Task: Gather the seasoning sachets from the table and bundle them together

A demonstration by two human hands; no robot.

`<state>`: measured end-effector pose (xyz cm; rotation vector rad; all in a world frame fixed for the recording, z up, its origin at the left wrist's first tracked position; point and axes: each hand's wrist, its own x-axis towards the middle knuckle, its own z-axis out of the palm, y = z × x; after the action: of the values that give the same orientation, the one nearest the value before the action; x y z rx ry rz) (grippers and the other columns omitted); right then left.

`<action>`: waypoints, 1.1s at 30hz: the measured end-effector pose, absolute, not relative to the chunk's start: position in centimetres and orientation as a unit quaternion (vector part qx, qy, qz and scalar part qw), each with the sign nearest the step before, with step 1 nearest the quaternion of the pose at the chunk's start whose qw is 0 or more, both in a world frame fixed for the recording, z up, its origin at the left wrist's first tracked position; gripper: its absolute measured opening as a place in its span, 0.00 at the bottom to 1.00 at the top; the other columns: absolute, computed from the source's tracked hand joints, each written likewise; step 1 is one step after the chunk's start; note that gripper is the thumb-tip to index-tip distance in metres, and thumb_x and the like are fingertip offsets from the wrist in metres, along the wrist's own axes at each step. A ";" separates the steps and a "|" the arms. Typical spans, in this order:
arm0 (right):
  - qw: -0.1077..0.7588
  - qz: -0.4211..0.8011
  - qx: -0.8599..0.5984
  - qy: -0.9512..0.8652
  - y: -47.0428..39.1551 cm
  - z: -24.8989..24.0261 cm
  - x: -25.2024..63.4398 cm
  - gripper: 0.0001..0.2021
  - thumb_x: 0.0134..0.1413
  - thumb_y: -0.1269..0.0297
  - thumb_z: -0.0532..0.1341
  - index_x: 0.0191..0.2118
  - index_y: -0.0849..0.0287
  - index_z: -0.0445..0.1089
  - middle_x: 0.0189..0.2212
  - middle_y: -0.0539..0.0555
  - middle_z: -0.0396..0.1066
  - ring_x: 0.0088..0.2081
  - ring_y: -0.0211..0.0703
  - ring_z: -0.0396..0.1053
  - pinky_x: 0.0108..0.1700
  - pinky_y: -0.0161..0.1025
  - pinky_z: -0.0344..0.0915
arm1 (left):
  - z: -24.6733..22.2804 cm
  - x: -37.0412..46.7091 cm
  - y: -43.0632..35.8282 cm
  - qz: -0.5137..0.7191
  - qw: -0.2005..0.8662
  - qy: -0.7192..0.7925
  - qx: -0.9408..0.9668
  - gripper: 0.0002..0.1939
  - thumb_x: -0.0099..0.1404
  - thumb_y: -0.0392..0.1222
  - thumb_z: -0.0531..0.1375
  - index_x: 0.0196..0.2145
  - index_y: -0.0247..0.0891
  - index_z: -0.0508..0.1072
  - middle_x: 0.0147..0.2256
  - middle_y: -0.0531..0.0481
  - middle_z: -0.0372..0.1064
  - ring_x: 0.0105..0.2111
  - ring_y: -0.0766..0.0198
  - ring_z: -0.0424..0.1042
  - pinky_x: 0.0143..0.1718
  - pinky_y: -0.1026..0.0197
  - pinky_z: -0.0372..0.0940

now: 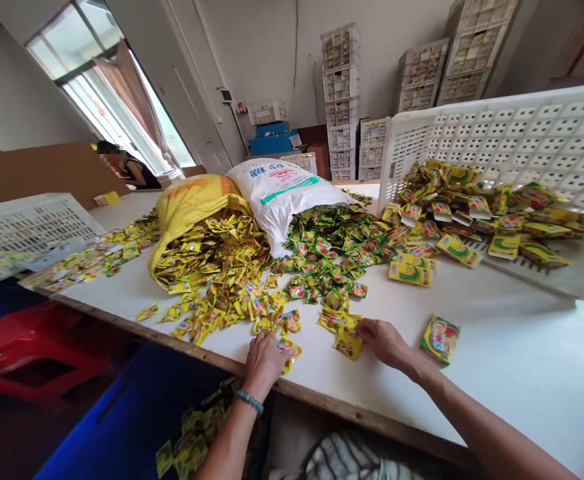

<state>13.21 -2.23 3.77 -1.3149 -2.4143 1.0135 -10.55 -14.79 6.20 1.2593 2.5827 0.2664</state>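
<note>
Sachets (292, 320) scattered on table (497, 360); left hand (265, 360) palm-down, fingers pinching a yellow sachet (290, 349) at edge; right hand (385, 341) flat, fingertips gripping another sachet (348, 343).

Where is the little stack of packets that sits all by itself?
In the head view, the lone stack of packets lies on the white table, just right of the right hand, in front of the tipped crate.
</note>
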 end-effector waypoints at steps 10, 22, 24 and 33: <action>0.061 0.221 -0.477 -0.849 -3.7 4.2 12.2 0.12 0.49 0.57 0.67 0.36 0.60 0.72 0.41 0.61 0.73 0.43 0.52 0.70 0.39 0.38 0.61 | 4.0 -6.4 -12.9 0.308 0.301 0.796 0.425 0.15 0.50 0.52 0.64 0.28 0.41 0.66 0.20 0.55 0.69 0.27 0.60 0.73 0.27 0.63 0.63; 0.099 0.203 -0.499 -0.837 3.1 4.8 14.1 0.13 0.63 0.67 0.50 0.44 0.60 0.71 0.40 0.60 0.76 0.42 0.47 0.71 0.39 0.37 0.58 | 3.2 -3.6 -10.3 0.466 0.467 0.664 0.353 0.26 0.45 0.53 0.67 0.39 0.35 0.72 0.30 0.48 0.76 0.32 0.56 0.75 0.35 0.58 0.68; 0.102 0.181 -0.485 -0.849 5.5 5.3 12.9 0.14 0.61 0.70 0.49 0.45 0.59 0.70 0.43 0.61 0.74 0.46 0.48 0.70 0.42 0.37 0.58 | 3.4 -1.9 -9.7 0.441 0.528 0.628 0.365 0.25 0.45 0.49 0.68 0.40 0.36 0.72 0.33 0.46 0.77 0.34 0.54 0.76 0.36 0.57 0.68; 0.107 0.100 -0.286 -0.947 5.3 1.1 11.2 0.18 0.44 0.78 0.52 0.37 0.58 0.74 0.39 0.61 0.76 0.41 0.52 0.74 0.44 0.44 0.65 | 0.6 -0.6 -8.5 0.377 0.309 0.771 0.410 0.15 0.48 0.33 0.62 0.36 0.38 0.76 0.31 0.46 0.74 0.38 0.53 0.71 0.42 0.56 0.63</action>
<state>11.20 5.33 1.12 -0.8409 -2.7885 0.2939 -0.56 -8.45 0.65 1.0827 2.0366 0.9966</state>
